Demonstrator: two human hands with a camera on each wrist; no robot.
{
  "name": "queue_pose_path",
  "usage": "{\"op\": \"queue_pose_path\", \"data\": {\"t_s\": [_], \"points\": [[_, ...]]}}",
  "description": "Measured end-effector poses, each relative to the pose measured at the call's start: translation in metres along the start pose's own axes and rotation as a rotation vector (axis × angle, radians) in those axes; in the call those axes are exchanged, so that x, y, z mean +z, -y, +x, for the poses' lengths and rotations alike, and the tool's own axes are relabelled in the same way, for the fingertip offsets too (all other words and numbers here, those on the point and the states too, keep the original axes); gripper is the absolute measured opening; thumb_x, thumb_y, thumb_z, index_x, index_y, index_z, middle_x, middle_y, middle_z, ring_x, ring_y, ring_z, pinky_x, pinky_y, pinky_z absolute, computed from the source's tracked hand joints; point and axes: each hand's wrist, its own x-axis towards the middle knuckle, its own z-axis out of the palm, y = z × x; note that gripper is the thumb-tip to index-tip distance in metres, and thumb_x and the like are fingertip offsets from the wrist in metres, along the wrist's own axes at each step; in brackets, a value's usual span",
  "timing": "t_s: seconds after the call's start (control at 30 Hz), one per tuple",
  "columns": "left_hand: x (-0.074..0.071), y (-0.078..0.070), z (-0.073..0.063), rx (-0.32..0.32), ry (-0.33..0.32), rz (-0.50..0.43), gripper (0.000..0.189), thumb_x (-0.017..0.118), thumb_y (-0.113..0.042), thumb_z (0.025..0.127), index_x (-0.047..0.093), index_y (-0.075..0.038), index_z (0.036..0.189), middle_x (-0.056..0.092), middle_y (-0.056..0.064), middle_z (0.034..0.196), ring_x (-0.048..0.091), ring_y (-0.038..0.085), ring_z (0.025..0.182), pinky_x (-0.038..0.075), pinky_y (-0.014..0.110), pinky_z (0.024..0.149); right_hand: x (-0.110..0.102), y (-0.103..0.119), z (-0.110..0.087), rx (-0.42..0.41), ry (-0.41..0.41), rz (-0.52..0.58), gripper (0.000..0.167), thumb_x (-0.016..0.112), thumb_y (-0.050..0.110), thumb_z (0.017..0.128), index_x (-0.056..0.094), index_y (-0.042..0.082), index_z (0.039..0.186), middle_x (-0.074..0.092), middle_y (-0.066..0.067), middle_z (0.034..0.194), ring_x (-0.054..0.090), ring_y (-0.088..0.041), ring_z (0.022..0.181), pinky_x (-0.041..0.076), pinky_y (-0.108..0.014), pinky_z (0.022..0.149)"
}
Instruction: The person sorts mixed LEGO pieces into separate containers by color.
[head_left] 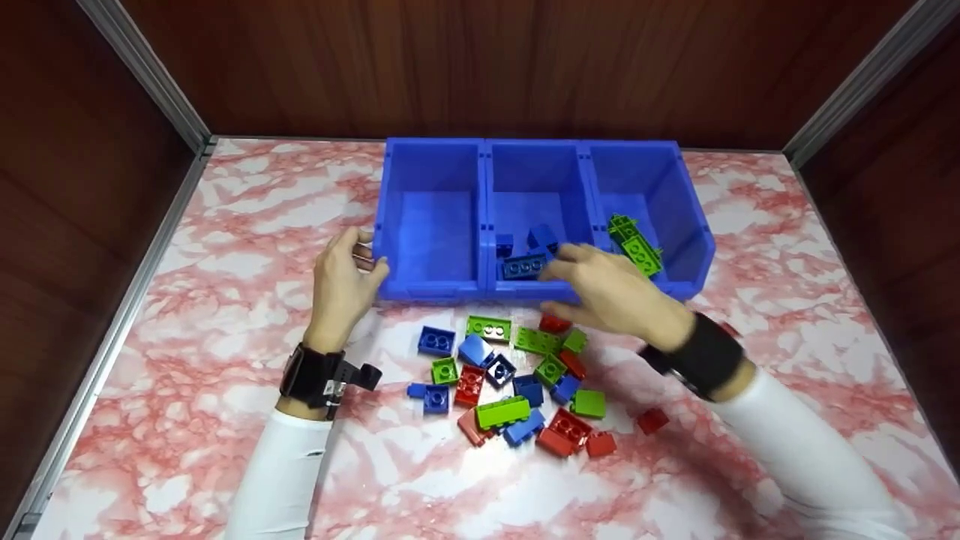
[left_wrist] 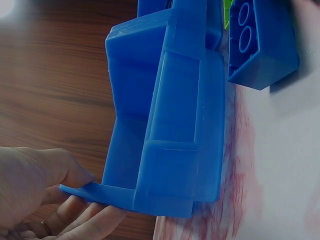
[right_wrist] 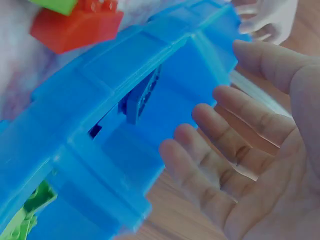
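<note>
Now, my right hand (head_left: 611, 294) hangs over the front of the middle compartment (head_left: 526, 210) of the blue bin (head_left: 431, 292), fingers loose, nothing in them, while my left hand (head_left: 345, 281) grips the bin's left edge. Blue bricks (head_left: 523, 266) lie below, green bricks (head_left: 641, 256) in the right compartment (head_left: 677, 214); loose bricks (head_left: 502, 412) crowd the bench (head_left: 247, 300) in front. Looks like mid-sort by colour; next, I'd say, calls for a reach back and a fresh pinch.
</note>
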Motion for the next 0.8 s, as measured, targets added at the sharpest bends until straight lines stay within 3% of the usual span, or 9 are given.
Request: {"op": "queue_pose_path", "data": {"t_s": [0.13,0.43,0.6,0.8], "points": [[0.001,0.0,0.0,0.003,0.004,-0.002,0.03,0.072,0.0,0.088,0.065,0.006,0.116,0.07,0.022,0.107,0.073,0.036,0.096,0.063,0.045,0.089,-0.006,0.004,-0.033,-0.017,0.034,0.055,0.028,0.087,0.025,0.086,0.078,0.009,0.107,0.073,-0.008,0.099,0.069,-0.016,0.079,0.061,-0.025,0.061],[0.0,0.0,0.001,-0.011,0.018,0.0,0.031,0.071,-0.001,0.089,0.065,0.006,0.119,0.07,0.022,0.109,0.072,0.037,0.098,0.061,0.046,0.092,0.0,0.004,-0.101,0.101,0.198,0.161,0.022,0.086,0.014,0.08,0.078,0.017,0.1,0.073,0.001,0.098,0.069,-0.014,0.087,0.062,-0.027,0.07],[-0.001,0.001,0.002,-0.009,0.011,0.007,0.031,0.071,-0.002,0.089,0.065,0.006,0.118,0.07,0.022,0.107,0.072,0.037,0.096,0.059,0.046,0.094,0.01,0.005,-0.124,0.175,0.32,0.237,0.016,0.084,0.02,0.083,0.075,0.025,0.095,0.067,0.007,0.091,0.06,-0.006,0.078,0.053,-0.02,0.063],[0.0,0.002,0.002,-0.015,0.019,0.005,0.031,0.071,-0.003,0.09,0.065,0.005,0.119,0.07,0.021,0.108,0.072,0.035,0.096,0.059,0.046,0.093,0.018,0.007,-0.141,0.26,0.423,0.21,0.02,0.086,0.026,0.081,0.066,0.028,0.084,0.056,0.01,0.08,0.046,-0.001,0.068,0.039,-0.018,0.057]]}}
